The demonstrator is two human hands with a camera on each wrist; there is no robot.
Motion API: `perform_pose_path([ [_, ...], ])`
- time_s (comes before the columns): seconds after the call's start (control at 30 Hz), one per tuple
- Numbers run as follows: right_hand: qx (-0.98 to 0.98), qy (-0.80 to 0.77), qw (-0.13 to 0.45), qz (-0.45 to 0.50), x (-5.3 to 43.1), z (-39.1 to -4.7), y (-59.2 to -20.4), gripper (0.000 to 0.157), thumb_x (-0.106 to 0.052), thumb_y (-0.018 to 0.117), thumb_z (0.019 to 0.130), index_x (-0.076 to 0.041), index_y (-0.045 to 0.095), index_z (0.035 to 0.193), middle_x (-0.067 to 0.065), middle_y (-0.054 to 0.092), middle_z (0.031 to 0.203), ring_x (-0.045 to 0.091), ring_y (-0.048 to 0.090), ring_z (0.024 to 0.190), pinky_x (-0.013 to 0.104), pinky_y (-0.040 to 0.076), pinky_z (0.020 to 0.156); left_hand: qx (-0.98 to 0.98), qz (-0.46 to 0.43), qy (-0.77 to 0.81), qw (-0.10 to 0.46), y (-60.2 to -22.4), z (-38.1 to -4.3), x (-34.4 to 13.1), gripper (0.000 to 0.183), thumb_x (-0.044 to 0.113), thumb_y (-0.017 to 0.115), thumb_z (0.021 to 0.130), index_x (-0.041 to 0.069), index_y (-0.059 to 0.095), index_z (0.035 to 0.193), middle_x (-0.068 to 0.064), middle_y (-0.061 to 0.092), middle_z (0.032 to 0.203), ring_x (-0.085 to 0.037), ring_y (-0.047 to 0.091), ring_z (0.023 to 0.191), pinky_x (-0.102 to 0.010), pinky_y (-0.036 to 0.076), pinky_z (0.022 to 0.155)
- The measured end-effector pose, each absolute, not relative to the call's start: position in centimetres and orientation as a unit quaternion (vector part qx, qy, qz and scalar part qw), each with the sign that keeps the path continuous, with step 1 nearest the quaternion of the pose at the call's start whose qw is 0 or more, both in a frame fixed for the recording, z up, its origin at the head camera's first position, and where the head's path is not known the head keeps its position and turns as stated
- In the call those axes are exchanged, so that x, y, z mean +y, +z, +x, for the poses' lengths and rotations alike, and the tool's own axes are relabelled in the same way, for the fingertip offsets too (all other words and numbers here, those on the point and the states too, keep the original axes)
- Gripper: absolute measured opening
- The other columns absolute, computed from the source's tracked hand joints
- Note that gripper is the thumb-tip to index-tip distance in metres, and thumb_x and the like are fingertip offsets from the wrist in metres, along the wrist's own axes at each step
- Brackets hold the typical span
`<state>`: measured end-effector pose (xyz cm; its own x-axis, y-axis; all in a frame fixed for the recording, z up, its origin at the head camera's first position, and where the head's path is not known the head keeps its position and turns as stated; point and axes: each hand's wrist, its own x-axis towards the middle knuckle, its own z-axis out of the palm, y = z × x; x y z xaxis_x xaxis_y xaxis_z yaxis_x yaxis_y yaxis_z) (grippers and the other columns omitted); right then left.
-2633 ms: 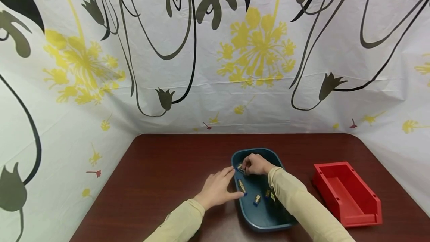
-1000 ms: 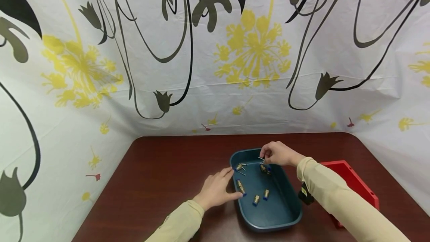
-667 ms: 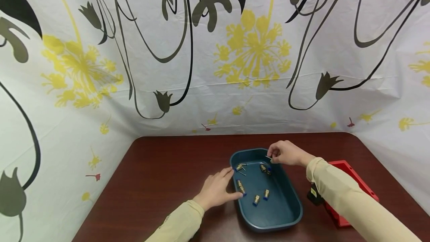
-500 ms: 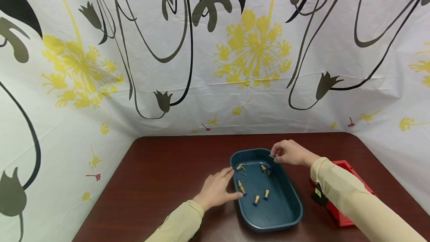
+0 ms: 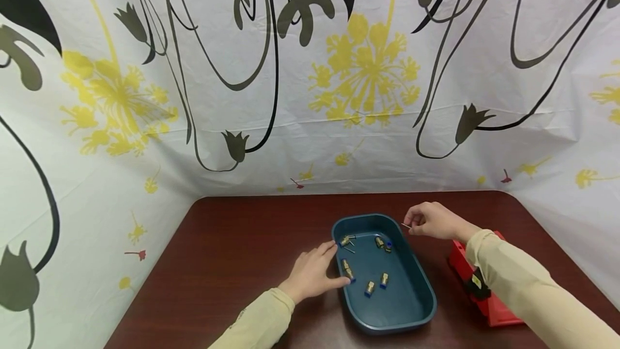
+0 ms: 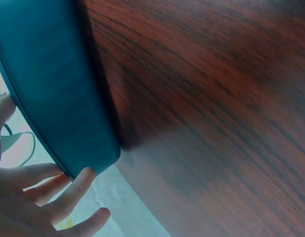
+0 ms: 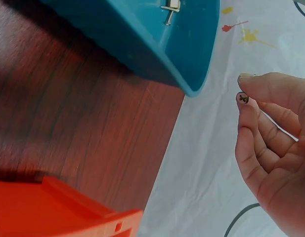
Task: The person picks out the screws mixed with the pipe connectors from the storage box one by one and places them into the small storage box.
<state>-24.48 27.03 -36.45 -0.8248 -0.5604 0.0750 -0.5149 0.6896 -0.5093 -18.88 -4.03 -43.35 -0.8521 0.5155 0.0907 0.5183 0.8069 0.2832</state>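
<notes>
My right hand (image 5: 436,221) is just past the right rim of a blue tray (image 5: 394,308), pinching a small metal screw (image 7: 243,98) between thumb and index finger. The screw's cross-slotted head faces the right wrist camera. At the tray's left side my left hand (image 5: 312,273) touches the rim, its fingers spread and fairly straight. Several brass fittings with blue ends lie in the tray, among them one fitting (image 5: 370,288) near the middle and another fitting (image 5: 384,280) beside it. More loose screws (image 5: 349,250) lie by the upper left wall.
A red open-fronted bin (image 5: 499,308) stands on the table right of the tray, partly hidden by my right sleeve and a black wrist device (image 5: 478,284). The brown wooden table (image 5: 232,273) extends left. Behind hangs a white patterned cloth (image 5: 300,96).
My right hand has lifted a screw from the tray's upper left, then carried it right across the far end and over the right rim. My left hand has stayed at the left rim.
</notes>
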Motion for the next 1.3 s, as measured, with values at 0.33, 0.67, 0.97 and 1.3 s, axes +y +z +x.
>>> perform_pose_path([
  [0.33,0.918,-0.279,0.054,-0.278,29.1,-23.7,-36.0,0.009,-0.002,0.063,0.078,-0.009,0.061,0.084,-0.003,0.056,0.07,0.012,0.051,0.061,0.027,0.043,0.054,-0.95,-0.271,-0.155,-0.001,-43.3,-18.8,-4.1,0.076,0.059,0.055,0.076,0.006,0.044,0.13,-0.006,0.04,0.132,-0.023,0.046,0.111,-0.044,0.039,0.084],
  [0.67,0.924,-0.28,0.05,-0.254,31.6,-23.3,-35.8,0.009,-0.006,0.064,0.078,-0.009,0.061,0.086,-0.003,0.057,0.071,0.01,0.051,0.061,0.026,0.044,0.054,-0.95,-0.27,-0.154,0.0,-43.2,-18.8,-4.1,0.076,0.058,0.055,0.076,0.006,0.044,0.13,-0.006,0.04,0.132,-0.023,0.046,0.11,-0.044,0.039,0.083],
  [0.97,0.933,-0.274,0.044,-0.229,33.9,-22.5,-36.1,0.009,-0.006,0.063,0.078,-0.009,0.061,0.086,-0.001,0.059,0.073,0.013,0.055,0.063,0.026,0.045,0.056,-0.951,-0.271,-0.151,0.001,-43.2,-18.9,-4.1,0.076,0.059,0.055,0.075,0.006,0.044,0.13,-0.006,0.04,0.132,-0.023,0.046,0.11,-0.044,0.04,0.082],
  [1.3,0.943,-0.252,0.022,-0.217,35.8,-21.4,-36.8,0.01,-0.007,0.064,0.076,-0.007,0.062,0.086,-0.006,0.055,0.07,0.006,0.051,0.061,0.025,0.043,0.054,-0.951,-0.27,-0.15,0.002,-43.2,-18.8,-4.1,0.077,0.059,0.055,0.075,0.006,0.044,0.13,-0.006,0.041,0.131,-0.023,0.046,0.11,-0.044,0.04,0.082],
])
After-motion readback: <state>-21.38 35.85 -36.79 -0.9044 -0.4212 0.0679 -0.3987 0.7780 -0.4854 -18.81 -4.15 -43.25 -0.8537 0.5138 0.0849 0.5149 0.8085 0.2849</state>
